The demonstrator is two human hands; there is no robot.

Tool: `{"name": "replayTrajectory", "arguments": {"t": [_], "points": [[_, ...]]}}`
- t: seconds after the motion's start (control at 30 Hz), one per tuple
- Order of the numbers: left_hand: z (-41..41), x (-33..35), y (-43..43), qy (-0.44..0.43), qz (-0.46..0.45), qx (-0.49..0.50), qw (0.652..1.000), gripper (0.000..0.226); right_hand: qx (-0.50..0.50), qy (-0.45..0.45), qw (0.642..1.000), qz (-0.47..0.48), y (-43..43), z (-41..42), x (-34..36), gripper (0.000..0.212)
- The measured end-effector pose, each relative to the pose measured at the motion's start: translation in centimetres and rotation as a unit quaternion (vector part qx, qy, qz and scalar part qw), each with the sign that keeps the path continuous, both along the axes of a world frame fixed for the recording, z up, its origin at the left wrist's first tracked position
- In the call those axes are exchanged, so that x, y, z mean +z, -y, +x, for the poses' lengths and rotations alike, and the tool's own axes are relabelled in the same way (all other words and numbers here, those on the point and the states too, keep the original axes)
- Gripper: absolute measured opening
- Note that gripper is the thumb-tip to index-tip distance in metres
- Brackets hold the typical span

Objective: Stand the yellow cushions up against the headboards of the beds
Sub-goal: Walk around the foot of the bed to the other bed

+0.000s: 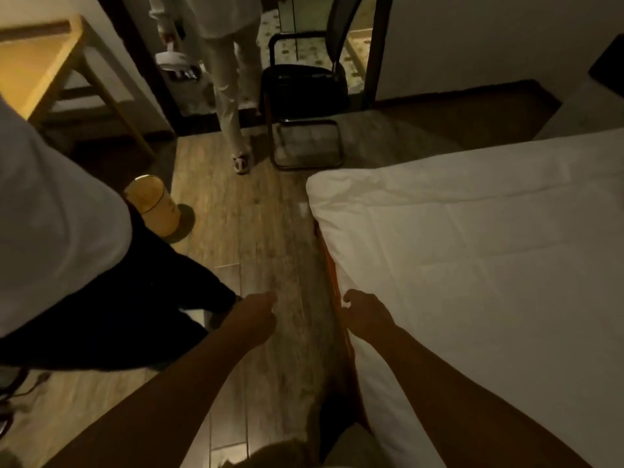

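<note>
Both arms reach out low over the wooden floor (270,231): the left hand (258,312) is loosely curled and holds nothing, and the right hand (366,314) is curled and empty too, just at the side edge of the white bed (489,265). No yellow cushion or headboard shows, so the hands may hunt in the wrong spot. A person in black trousers (111,298) stands close on the left, with a small bin (155,206) and black chair (304,86) ahead, so turning fast could cause a bump.
</note>
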State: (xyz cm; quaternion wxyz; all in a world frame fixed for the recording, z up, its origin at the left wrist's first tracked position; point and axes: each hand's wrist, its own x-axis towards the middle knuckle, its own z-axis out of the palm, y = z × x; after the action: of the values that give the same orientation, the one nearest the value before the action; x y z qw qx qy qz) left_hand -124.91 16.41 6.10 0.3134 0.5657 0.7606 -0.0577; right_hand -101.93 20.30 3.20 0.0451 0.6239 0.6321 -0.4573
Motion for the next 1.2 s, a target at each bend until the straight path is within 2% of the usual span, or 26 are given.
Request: {"name": "replayTrajectory", "arguments": {"t": [0.1,0.2,0.43,0.57,0.73,0.97,1.2], "points": [[-2.2,0.8,-6.2,0.032,-0.008,-0.015,0.999,0.048,-0.001,-0.005,0.999,0.033,-8.0,-1.9,1.1,0.036],[-4.6,1.2,-13.3,0.013,-0.005,-0.012,1.000,0.049,0.005,0.013,0.998,0.056,-14.4,-4.5,0.9,0.036],[-11.4,-0.8,-31.8,0.015,0.054,-0.042,0.997,0.042,-0.022,0.049,0.995,0.086,-32.1,-11.8,0.4,0.046],[-15.8,0.5,-43.3,0.023,0.074,-0.076,0.994,0.041,-0.046,0.065,0.992,0.096,-42.3,-16.2,1.7,0.052],[-19.1,3.1,-55.5,0.018,0.074,-0.121,0.990,0.039,-0.099,0.057,0.991,0.070,-53.2,-19.8,3.7,0.037],[-17.3,3.4,-72.0,0.005,0.059,-0.207,0.977,0.037,-0.161,0.041,0.983,0.072,-66.1,-18.3,1.7,0.039],[-10.3,2.8,-88.8,-0.021,0.025,-0.314,0.949,0.024,-0.282,-0.022,0.958,0.055,-77.9,-12.9,-2.1,0.043]]}}
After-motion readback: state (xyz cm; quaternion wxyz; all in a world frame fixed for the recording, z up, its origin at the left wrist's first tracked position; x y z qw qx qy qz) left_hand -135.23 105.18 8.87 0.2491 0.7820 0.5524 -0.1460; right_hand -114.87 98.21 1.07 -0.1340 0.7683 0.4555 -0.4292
